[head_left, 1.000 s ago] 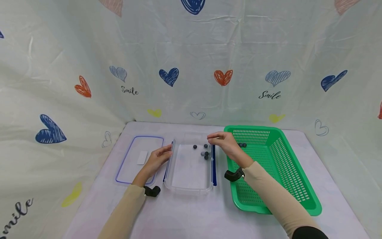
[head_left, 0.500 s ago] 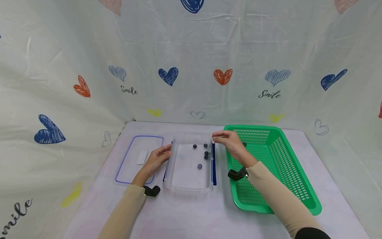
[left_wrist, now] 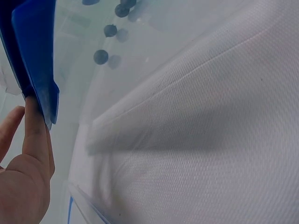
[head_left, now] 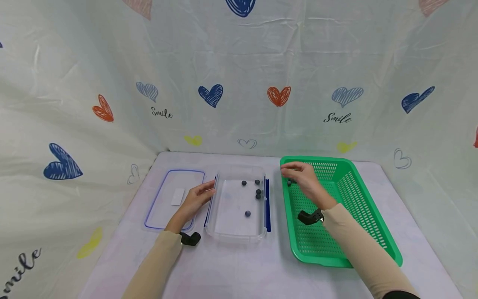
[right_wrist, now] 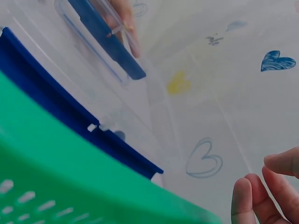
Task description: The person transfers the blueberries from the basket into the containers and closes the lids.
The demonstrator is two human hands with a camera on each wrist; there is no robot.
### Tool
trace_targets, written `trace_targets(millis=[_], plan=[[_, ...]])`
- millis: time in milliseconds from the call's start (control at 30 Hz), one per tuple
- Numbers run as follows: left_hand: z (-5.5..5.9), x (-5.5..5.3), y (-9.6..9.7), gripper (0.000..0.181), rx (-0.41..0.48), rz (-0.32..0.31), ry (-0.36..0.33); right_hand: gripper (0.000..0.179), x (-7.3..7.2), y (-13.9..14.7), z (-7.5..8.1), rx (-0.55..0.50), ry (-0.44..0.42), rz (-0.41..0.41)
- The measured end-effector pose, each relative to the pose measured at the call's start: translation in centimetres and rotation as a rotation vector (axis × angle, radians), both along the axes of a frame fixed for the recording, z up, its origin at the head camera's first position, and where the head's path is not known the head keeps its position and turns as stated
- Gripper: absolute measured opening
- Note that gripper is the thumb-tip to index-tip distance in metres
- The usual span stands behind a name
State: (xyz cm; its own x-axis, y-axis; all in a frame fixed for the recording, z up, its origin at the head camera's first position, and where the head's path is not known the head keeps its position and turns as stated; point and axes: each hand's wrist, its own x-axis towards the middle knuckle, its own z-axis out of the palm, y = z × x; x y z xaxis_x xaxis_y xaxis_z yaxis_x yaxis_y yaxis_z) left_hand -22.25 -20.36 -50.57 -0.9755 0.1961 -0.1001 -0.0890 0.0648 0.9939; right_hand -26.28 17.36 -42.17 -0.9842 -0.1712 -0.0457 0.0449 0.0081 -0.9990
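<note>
A clear plastic box (head_left: 236,226) with blue side latches stands mid-table and holds several small dark round balls (head_left: 244,183) that look like blueberries. My left hand (head_left: 193,203) touches the box's left side; in the left wrist view its straight fingers (left_wrist: 35,126) reach up to the blue latch flap (left_wrist: 35,60). Over the left rim of the green basket (head_left: 373,220) is my right hand (head_left: 304,180), fingers loosely bent. Dark balls (head_left: 289,182) lie just below it in the basket. In the right wrist view, nothing shows between thumb and fingertips (right_wrist: 242,196).
A clear lid (head_left: 164,207) with a blue rim lies left of the box, a white label (head_left: 178,197) on it. A white cloth (head_left: 239,270) covers the table. Behind hangs a pale curtain (head_left: 239,54) printed with hearts.
My right hand has moved right, from above the box's right edge to over the basket. One ball in the box has rolled toward the near side. My left hand has stayed put.
</note>
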Motion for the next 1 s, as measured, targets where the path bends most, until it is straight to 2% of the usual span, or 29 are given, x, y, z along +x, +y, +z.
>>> trace_targets(millis=[167, 333, 467, 733, 1000], plan=[[0.0, 0.0, 0.0, 0.058, 0.016, -0.004, 0.005, 0.044, 0.1, 1.4, 0.1, -0.027, 0.007, -0.016], [0.1, 0.1, 0.1, 0.058, 0.010, 0.002, 0.000, 0.027, 0.2, 2.7, 0.1, -0.071, -0.005, -0.028], [0.1, 0.1, 0.1, 0.057, -0.004, 0.007, -0.003, 0.020, 0.2, 3.6, 0.0, -0.056, 0.004, -0.045], [0.0, 0.2, 0.1, 0.058, 0.002, 0.004, 0.003, 0.045, 0.2, 5.2, -0.5, 0.054, 0.046, -0.078], [0.1, 0.2, 0.1, 0.056, 0.007, -0.001, 0.006, 0.044, -0.2, 6.6, -1.5, 0.110, 0.046, -0.131]])
